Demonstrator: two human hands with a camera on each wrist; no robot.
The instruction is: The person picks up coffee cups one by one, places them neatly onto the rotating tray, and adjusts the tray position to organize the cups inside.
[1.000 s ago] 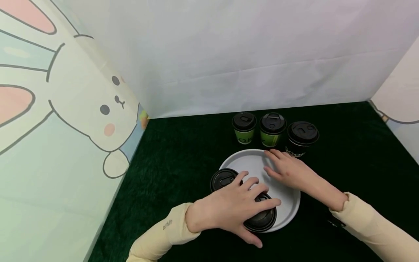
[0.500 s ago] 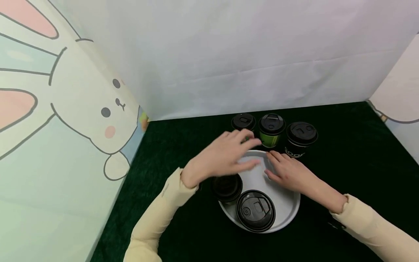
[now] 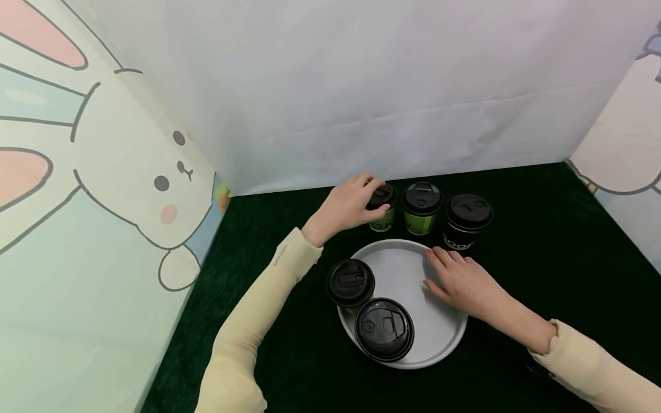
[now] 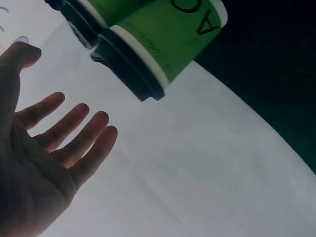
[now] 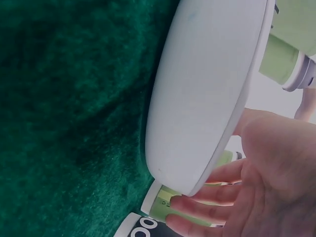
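Note:
My left hand [image 3: 348,207] is at the back left, its fingers around the lid area of a green paper cup [image 3: 382,221] with a black lid. In the left wrist view the fingers are spread beside the green cup [image 4: 168,39]. My right hand [image 3: 462,284] rests across the right rim of a round white tray [image 3: 397,246], thumb inside the rim. In the right wrist view its extended fingers lie at the tray's edge [image 5: 207,98]. Two black-lidded cups stand at the tray's left: one lid [image 3: 351,282] farther back, a larger lid [image 3: 384,330] nearer.
Beside the left hand's cup stand another green cup [image 3: 422,209] and a black cup [image 3: 467,218] with pale lettering, both lidded. Dark green cloth [image 3: 289,355] covers the table. A white backdrop [image 3: 330,86] rises behind, and a rabbit-printed panel [image 3: 119,189] at the left.
The left hand has moved off the near cup on the tray, leaving it standing there, and travelled back to the far left green cup. The right hand has stayed on the tray rim.

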